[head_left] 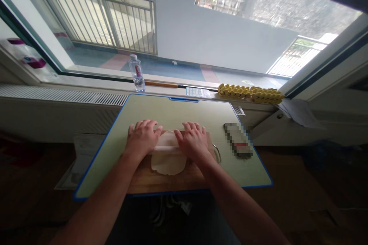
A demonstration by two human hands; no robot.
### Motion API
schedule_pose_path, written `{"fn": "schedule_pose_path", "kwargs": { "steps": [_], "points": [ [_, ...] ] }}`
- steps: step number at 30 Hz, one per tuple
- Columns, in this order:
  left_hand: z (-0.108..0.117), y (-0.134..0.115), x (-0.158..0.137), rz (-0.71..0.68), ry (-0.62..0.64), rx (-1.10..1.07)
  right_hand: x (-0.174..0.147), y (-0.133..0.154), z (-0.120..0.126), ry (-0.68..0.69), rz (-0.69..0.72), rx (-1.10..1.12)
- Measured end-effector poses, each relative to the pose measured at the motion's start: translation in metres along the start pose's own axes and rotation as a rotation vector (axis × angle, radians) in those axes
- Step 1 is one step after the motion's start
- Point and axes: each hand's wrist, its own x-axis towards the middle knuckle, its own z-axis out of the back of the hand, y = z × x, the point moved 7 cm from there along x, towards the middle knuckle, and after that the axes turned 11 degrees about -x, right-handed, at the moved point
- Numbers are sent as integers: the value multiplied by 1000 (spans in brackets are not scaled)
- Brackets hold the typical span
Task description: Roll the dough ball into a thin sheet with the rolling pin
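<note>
A pale rolling pin (166, 148) lies crosswise over a thin, flattened sheet of dough (169, 164). My left hand (143, 136) is closed over the pin's left end, palm down, with the thumb pointing inward. Over its right end my right hand (193, 138) bears down in the same way, thumb toward the middle. Both ends of the pin are hidden under my hands. Beneath the dough is a brown wooden cutting board (161, 184) with a curved metal handle (217, 154) at its right side.
The board lies on a small pale-green table (155, 109) with a blue rim. A blurred-out phone-like object (238, 139) is on its right. Along the windowsill stand a clear plastic bottle (137, 74) and yellow egg trays (250, 93). A radiator (63, 95) runs along the left.
</note>
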Motion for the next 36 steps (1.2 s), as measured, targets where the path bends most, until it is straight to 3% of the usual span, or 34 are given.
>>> {"fn": "schedule_pose_path", "kwargs": {
  "steps": [12, 17, 25, 30, 36],
  "points": [
    [1, -7, -21, -12, 32, -42, -29, 5, 8, 80, 7, -158],
    [4, -5, -40, -5, -2, -68, -54, 12, 9, 25, 82, -263],
    [10, -7, -64, 9, -26, -7, -66, 12, 16, -45, 8, -198],
    [9, -7, -55, 22, 34, 14, -64, 18, 19, 24, 150, -242],
    [3, -4, -24, 11, 84, 7, -39, 12, 18, 75, 25, -161]
  ]
}}
